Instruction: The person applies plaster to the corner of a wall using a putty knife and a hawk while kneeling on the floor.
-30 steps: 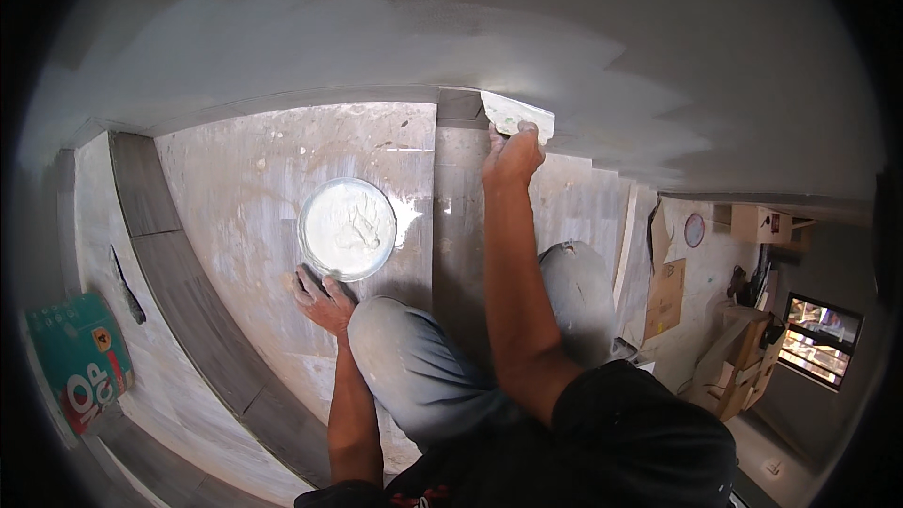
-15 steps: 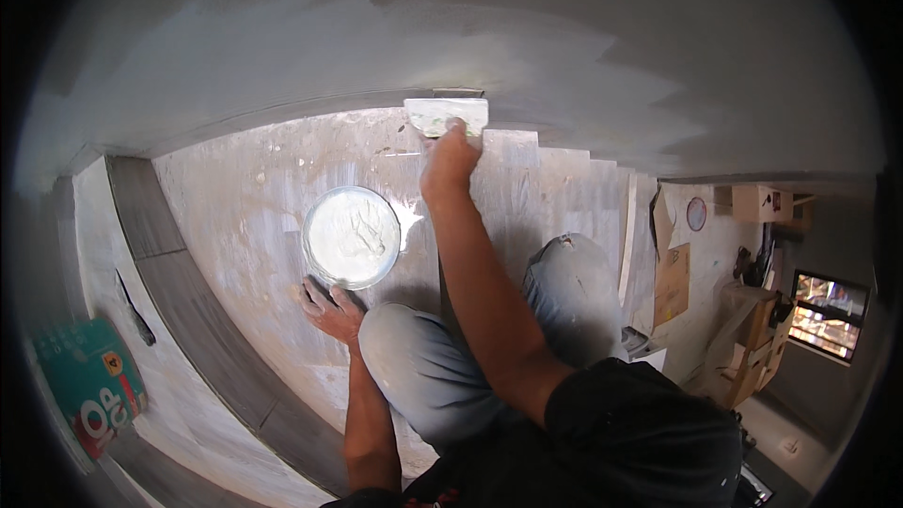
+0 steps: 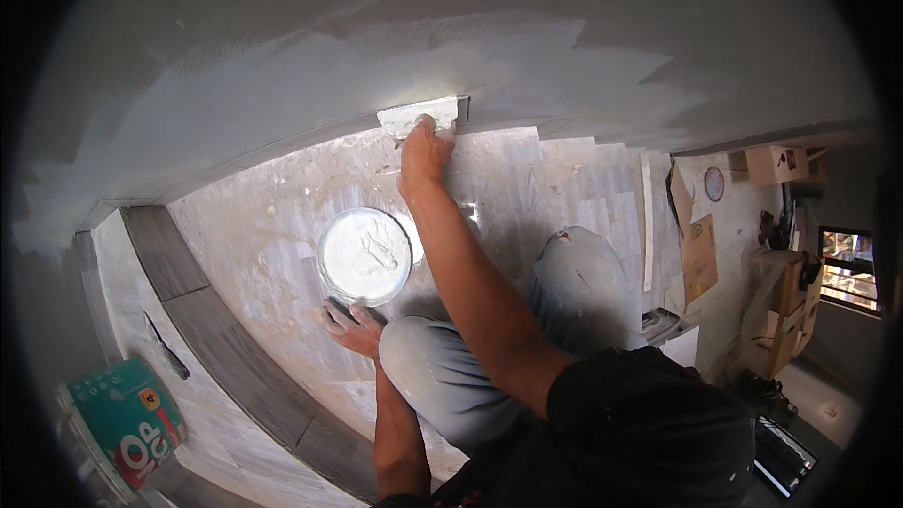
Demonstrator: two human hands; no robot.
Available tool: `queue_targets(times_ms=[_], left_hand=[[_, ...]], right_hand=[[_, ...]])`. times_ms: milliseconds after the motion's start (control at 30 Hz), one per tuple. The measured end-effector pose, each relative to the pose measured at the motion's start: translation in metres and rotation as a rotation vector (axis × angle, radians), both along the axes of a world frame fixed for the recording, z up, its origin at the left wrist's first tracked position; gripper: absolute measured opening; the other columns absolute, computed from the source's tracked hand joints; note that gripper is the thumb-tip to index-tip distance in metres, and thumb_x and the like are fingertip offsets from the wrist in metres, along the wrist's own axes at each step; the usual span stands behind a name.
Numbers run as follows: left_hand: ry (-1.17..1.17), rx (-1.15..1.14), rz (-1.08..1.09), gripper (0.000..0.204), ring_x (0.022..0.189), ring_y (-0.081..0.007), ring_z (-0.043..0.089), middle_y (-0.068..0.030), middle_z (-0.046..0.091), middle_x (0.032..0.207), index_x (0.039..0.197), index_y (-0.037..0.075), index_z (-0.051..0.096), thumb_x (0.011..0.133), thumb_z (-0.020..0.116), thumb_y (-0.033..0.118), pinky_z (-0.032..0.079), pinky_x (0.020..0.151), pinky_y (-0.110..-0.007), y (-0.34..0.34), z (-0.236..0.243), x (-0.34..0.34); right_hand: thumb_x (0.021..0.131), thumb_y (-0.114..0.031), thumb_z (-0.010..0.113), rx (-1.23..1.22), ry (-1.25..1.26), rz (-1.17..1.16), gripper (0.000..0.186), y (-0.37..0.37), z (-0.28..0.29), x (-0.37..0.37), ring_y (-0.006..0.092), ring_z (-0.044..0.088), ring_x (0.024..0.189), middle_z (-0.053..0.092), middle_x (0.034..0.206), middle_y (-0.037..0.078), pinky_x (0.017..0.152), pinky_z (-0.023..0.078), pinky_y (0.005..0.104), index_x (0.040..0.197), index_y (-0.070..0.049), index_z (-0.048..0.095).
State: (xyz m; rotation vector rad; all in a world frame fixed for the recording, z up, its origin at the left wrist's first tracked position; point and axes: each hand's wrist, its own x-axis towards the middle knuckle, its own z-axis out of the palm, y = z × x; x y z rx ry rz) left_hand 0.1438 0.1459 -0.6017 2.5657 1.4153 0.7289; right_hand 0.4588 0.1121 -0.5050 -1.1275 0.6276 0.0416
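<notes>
Wide flat putty blade coated white: at the foot of the patchy grey wall, gripped by right hand. Left hand unclenched, loosely splayed, just beside round pale tub of white paste; contact unclear. Tub on dusty, pale-streaked floor.

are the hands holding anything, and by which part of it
The right hand holds a flat white-coated spreader by its near edge, thumb on the face. The left hand, fingers spread beside the round tub, shows no grip; contact is unclear.
</notes>
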Motion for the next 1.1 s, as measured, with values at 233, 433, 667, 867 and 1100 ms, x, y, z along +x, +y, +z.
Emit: queue_targets(times_ms=[233,433,667,867,1100], left_hand=[[0.008,0.014,0.017,0.062,0.116,-0.0414,0.043,-0.0255,0.044,0.128,0.134,0.004,0.043,0.094,0.032,0.05,0.034,0.096,-0.051,0.0,-0.003,-0.003],[0.018,0.019,0.005,0.061,0.114,-0.0418,0.045,-0.0253,0.046,0.127,0.134,0.004,0.043,0.094,0.032,0.049,0.036,0.094,-0.051,-0.001,-0.007,0.0],[0.018,0.044,0.004,0.06,0.114,-0.0418,0.045,-0.0253,0.046,0.126,0.135,0.004,0.043,0.094,0.033,0.048,0.037,0.093,-0.051,0.001,-0.007,-0.003],[0.006,0.032,0.0,0.06,0.114,-0.0413,0.045,-0.0246,0.046,0.126,0.135,0.005,0.043,0.094,0.034,0.048,0.036,0.093,-0.051,-0.003,-0.004,0.002],[0.034,0.007,0.025,0.061,0.115,-0.041,0.044,-0.0243,0.046,0.127,0.134,0.005,0.043,0.094,0.032,0.05,0.035,0.094,-0.051,-0.002,-0.002,-0.001]], right_hand=[[0.086,-0.026,0.048,-0.104,0.057,0.037,0.055,-0.006,0.007,-0.005,0.0315,0.049,0.111,0.048,0.123,0.024,0.094,0.04,0.0373,0.128,0.007,0.036],[0.084,-0.021,0.047,-0.013,-0.085,0.088,0.054,-0.009,-0.001,-0.009,0.0369,0.049,0.112,0.048,0.122,0.03,0.095,0.038,0.0395,0.125,0.012,0.039],[0.084,-0.025,0.051,-0.019,0.068,0.156,0.056,-0.029,0.02,-0.017,0.0329,0.047,0.115,0.047,0.127,0.026,0.096,0.037,0.0376,0.126,0.01,0.041],[0.083,-0.018,0.046,-0.187,-0.066,-0.014,0.046,-0.012,0.013,-0.017,0.0383,0.053,0.106,0.055,0.113,0.03,0.091,0.04,0.0401,0.118,0.012,0.047],[0.083,-0.024,0.053,-0.145,0.054,0.142,0.057,-0.031,0.015,-0.018,0.0335,0.048,0.113,0.05,0.122,0.027,0.096,0.037,0.0358,0.124,0.012,0.041]])
